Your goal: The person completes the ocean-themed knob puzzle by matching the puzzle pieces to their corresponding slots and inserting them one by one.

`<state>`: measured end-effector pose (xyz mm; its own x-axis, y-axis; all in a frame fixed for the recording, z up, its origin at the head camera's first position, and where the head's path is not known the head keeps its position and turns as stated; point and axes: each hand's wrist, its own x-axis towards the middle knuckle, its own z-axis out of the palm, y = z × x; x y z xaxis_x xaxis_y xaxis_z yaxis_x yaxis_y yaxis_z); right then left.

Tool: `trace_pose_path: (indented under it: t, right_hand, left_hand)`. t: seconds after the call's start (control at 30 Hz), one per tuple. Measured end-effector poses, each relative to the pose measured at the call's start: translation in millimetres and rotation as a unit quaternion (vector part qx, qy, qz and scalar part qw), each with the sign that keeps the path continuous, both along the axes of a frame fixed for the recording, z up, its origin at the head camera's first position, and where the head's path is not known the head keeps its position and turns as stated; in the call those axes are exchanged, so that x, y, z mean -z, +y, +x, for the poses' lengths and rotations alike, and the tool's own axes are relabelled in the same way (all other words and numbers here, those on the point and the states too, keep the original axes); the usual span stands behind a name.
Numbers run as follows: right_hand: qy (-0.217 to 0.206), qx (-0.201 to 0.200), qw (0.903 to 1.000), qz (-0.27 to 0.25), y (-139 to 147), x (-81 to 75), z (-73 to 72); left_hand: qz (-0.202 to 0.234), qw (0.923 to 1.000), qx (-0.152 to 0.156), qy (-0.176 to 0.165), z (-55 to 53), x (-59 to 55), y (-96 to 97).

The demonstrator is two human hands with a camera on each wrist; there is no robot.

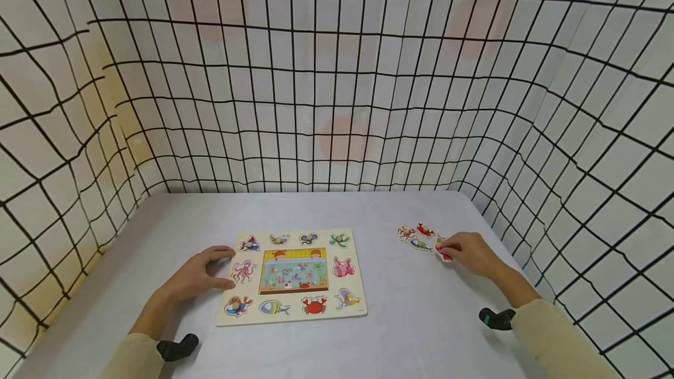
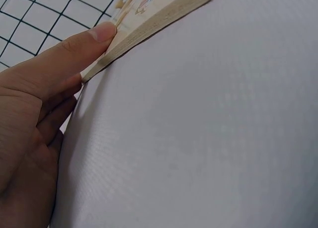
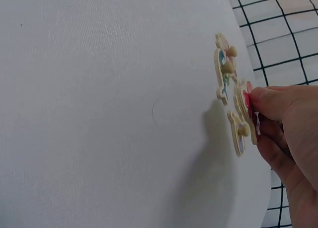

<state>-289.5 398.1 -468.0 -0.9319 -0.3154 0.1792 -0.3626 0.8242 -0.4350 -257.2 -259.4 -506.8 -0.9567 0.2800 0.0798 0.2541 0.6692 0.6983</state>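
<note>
A wooden sea-animal puzzle board (image 1: 296, 316) lies flat on the table. My left hand (image 1: 197, 274) is at its left edge, thumb (image 2: 102, 34) touching the edge and the other fingers beside it. Knobbed pieces sit along the board's top row and at its lower left corner; the other spots show printed animals without knobs. To the right, my right hand (image 1: 471, 253) pinches a pink puzzle piece (image 3: 247, 106) between thumb and fingers. Close by lie an octopus piece (image 1: 406, 233), a red crab piece (image 1: 425, 230), a striped fish piece (image 1: 420, 244) and another knobbed piece (image 3: 240, 133).
A white cloth covers the table (image 1: 400, 320). Black wire grid panels (image 1: 337, 86) stand at the back and on both sides, with white sheeting behind them. Each forearm wears a black wrist device (image 1: 179, 348) by the sleeve cuff.
</note>
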Motion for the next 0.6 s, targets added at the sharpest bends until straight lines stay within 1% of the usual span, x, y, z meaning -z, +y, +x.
trace_pose_path:
  t: [0.13,0.3,0.47,0.6]
  right_hand:
    - [-0.004,-0.015,0.9999,-0.004,-7,-2.2,-2.4]
    - [-0.007,-0.016,0.9998,0.001,-16,-7.3,-5.0]
    - [-0.007,-0.010,0.9999,0.001,-25,-11.5,-4.9]
    - [-0.005,-0.019,0.9998,0.002,-35,-12.4,-5.2]
  left_hand:
    - [0.002,1.0000,-0.002,-0.002,1.7,-0.2,-0.2]
    - [0.000,1.0000,-0.002,-0.002,3.1,-0.9,0.2]
    - [0.002,1.0000,-0.002,0.000,1.6,-1.6,1.0]
    - [0.002,1.0000,-0.002,0.002,0.3,-1.6,1.1]
